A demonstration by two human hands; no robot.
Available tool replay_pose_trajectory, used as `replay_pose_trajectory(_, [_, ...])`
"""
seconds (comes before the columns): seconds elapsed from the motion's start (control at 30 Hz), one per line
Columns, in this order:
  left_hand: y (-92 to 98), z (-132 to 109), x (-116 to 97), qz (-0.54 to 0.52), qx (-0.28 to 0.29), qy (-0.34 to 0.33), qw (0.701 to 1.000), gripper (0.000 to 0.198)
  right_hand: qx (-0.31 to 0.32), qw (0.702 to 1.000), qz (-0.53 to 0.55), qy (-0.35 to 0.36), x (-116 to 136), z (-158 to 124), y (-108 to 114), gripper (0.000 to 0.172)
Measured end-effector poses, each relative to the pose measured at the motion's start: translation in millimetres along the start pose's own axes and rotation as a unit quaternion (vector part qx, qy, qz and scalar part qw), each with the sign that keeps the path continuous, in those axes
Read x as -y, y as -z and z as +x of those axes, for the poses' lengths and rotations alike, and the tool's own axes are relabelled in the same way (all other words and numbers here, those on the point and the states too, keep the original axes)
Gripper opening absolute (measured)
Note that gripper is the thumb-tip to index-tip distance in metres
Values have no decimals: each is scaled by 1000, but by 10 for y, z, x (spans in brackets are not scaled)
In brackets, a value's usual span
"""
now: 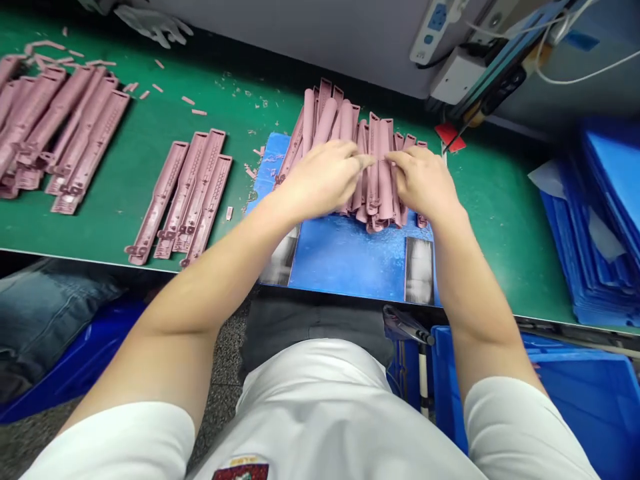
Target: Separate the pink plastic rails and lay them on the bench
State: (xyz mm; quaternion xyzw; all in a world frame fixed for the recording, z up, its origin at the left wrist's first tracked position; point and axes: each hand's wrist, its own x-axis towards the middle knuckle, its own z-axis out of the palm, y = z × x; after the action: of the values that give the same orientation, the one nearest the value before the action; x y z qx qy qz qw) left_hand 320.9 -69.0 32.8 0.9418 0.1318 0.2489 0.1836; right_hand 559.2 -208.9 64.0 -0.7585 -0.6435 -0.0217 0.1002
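Both hands bent over a pile of pink strips on the table.
The pile (384,190) lies at upper centre, on a blue sheet (350,257) spread over the green table (505,247). The left hand (330,175) is half closed over the pile's middle, thumb and fingertips pointing right; the right hand (423,177) is partly curled over its right side, thumb and forefinger pointing left. The fingertips nearly meet above the strips; whether either hand grips one, I cannot tell. Four strips (202,190) lie side by side left of centre, with a larger heap (95,147) at upper left, small scraps (199,112) nearby and a glove (150,23) along the top edge. Blue sleeves (613,233) are stacked at the right edge.
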Motion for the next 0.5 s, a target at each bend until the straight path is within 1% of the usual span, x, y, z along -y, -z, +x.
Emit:
replay_pose_trajectory(0.07, [146, -556, -152, -24, -43, -6, 999, 45, -60, 996, 52, 30, 200, -274, 53, 40])
replay_pose_trajectory(0.13, [255, -1153, -317, -50, -86, -1, 995, 39, -135, 980, 133, 63, 548, -596, 91, 32])
replay_pose_trajectory(0.17, [290, -1441, -384, -55, -111, 13, 992, 36, -151, 969, 180, 77, 753, -755, 90, 28])
replay_pose_trajectory(0.2, [317, -1713, -428, -48, -139, 37, 988, 33, -150, 957, 230, 96, 962, -901, 67, 24])
replay_pose_trajectory(0.27, [380, -2198, -416, 9, -201, 123, 972, 29, -95, 933, 318, 136, 1363, -1112, -55, 19])
replay_pose_trajectory(0.3, [431, -2412, -354, 54, -231, 179, 955, 29, -59, 923, 350, 147, 1546, -1163, -153, 18])
replay_pose_trajectory(0.37, [587, -2774, -126, 136, -274, 287, 908, 29, 8, 913, 383, 143, 1868, -1137, -383, 19])
replay_pose_trajectory(0.43, [790, -3028, 211, 173, -295, 363, 867, 34, 54, 918, 376, 115, 2128, -951, -593, 23])
replay_pose_trajectory(0.47, [890, -3105, 402, 172, -295, 388, 856, 35, 71, 924, 362, 103, 2238, -810, -673, 25])
replay_pose_trajectory(0.5, [978, -3145, 598, 158, -287, 409, 852, 37, 83, 931, 343, 95, 2340, -646, -735, 26])
